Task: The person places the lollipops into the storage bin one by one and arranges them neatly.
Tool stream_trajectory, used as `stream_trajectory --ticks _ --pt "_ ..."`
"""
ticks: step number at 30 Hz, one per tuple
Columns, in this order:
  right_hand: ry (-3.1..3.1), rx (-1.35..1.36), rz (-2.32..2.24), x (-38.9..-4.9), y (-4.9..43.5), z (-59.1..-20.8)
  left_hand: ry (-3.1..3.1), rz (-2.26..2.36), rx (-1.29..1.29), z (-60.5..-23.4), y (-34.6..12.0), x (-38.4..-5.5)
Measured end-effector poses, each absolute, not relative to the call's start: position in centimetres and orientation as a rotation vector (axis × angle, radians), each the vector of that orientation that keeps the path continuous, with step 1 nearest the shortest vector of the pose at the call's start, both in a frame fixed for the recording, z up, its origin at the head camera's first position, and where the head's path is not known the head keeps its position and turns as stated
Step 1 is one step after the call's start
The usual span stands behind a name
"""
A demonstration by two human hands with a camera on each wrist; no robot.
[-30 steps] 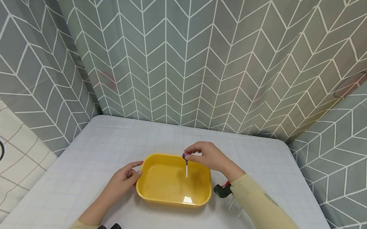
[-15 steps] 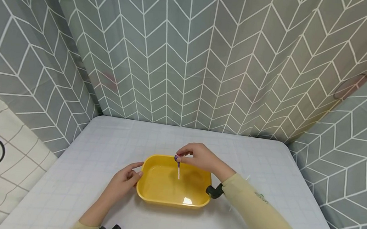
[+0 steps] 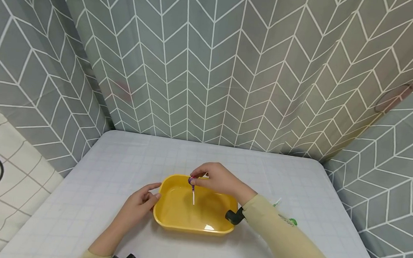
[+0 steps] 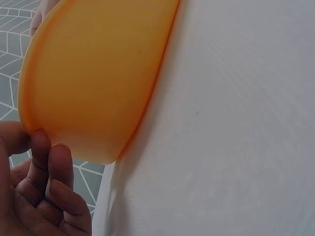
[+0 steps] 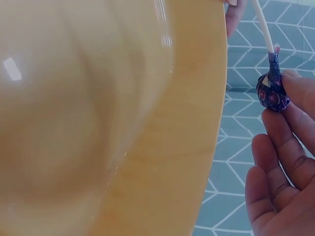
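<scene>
While holding a purple-wrapped lollipop [image 3: 193, 187] above the yellow plastic tray [image 3: 175, 213], pinching with right hand [image 3: 216, 179], thumb to fingertips | gripping tray's left rim with curled left hand [image 3: 139, 200] | probably light, hard, slippery-wrapped; grasp by ball [image 5: 271, 96], sparing stick [image 5: 263, 24]

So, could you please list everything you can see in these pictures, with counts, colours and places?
Table: one, white, in the middle
Tray: one, yellow, on the table
Lollipop: one, purple wrapper with a white stick, above the tray, stick pointing down
Small green things: count unclear, green, right part of the table, partly hidden
Curtain: count unclear, grey with white chevrons, behind the table and at both sides
Cloth: one, cream with lines and a black outline, far left
Wrist devices: two, black, at the wrists
Sleeves: two, pale yellow, on the forearms
Left hand: one, bare, touching the tray's left rim
Right hand: one, bare, pinching the lollipop
</scene>
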State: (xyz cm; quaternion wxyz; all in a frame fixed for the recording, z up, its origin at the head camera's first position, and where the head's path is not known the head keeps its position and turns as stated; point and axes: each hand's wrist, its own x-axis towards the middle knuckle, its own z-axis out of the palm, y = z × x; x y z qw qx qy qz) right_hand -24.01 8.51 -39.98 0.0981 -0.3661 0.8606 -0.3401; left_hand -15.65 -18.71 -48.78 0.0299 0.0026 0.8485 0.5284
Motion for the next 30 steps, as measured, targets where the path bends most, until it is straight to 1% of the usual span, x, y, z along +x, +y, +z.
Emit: stream_trajectory --ticks 14,24,30 --pt "2.560 -1.128 -0.933 -23.8 6.4 -39.5 2.611 1.634 0.007 -48.8 -18.6 -15.6" --pt "2.586 -1.128 -0.874 -23.8 4.9 -40.2 2.609 1.639 0.014 -48.7 -18.5 -15.6" --pt "2.558 -1.183 -0.819 -23.6 3.4 -40.8 2.614 1.629 -0.001 -48.6 -18.6 -15.6"
